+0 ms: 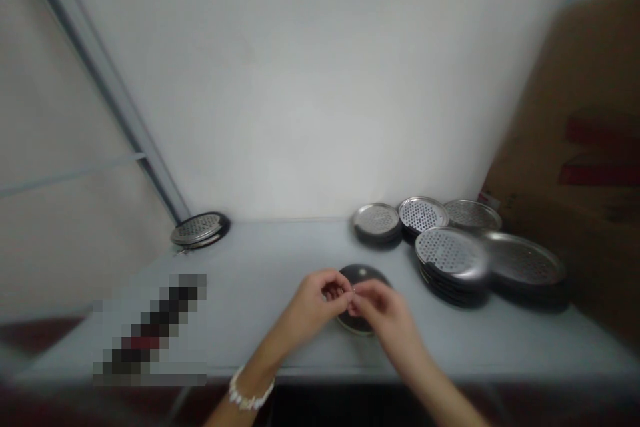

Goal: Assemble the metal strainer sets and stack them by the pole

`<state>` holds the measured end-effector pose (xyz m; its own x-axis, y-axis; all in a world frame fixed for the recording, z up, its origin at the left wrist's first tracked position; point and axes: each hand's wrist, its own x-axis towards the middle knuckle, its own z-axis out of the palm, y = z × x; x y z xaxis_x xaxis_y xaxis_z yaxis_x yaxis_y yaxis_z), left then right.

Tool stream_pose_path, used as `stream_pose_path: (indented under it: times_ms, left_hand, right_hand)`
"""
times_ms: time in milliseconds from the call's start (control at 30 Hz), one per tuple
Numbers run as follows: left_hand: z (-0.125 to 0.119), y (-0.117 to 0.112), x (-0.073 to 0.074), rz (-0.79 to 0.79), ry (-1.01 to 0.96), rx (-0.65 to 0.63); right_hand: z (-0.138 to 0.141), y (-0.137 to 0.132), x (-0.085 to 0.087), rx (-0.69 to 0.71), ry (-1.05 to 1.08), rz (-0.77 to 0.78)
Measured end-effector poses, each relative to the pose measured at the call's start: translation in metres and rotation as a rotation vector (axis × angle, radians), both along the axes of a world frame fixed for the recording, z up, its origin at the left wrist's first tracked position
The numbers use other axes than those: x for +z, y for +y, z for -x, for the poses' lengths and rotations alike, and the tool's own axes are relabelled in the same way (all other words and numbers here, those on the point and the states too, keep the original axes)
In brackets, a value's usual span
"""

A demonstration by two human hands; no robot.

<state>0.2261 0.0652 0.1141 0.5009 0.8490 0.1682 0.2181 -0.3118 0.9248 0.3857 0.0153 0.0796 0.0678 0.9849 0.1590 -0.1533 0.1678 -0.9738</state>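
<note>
My left hand point(326, 297) and my right hand point(377, 303) meet at the fingertips near the table's front edge. Both are closed in a pinch around something tiny, too small to name. Below them lies a round dark disc point(364, 271) with a shiny top and a light rim, partly covered by my fingers. A bracelet of white pieces point(250, 400) circles my left wrist.
Stacks of round perforated metal plates with dark undersides point(453, 253) stand on the table's right. Another short stack point(199, 229) sits at the far left, above a blurred-out patch point(155, 330). A large cardboard box point(575, 93) rises at right. A white wall point(300, 80) closes the back.
</note>
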Motion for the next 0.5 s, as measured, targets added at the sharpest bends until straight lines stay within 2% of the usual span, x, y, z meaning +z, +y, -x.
stream_pose_path:
  times_ms: [133,300,400,500]
  left_hand:
    - [-0.005,-0.002,-0.005,-0.209,0.033,0.129]
    - [-0.007,-0.008,-0.004,-0.442,0.089,0.232]
    - [-0.007,-0.010,-0.002,-0.473,0.104,0.224]
    - [-0.008,-0.013,0.001,-0.416,0.096,0.200]
  right_hand:
    - [0.000,-0.005,0.005,0.017,0.070,0.022]
    - [0.001,-0.012,0.010,0.105,0.374,0.166]
    - [0.001,-0.014,0.012,0.163,0.471,0.215]
    - [0.002,-0.015,0.012,0.193,0.522,0.231]
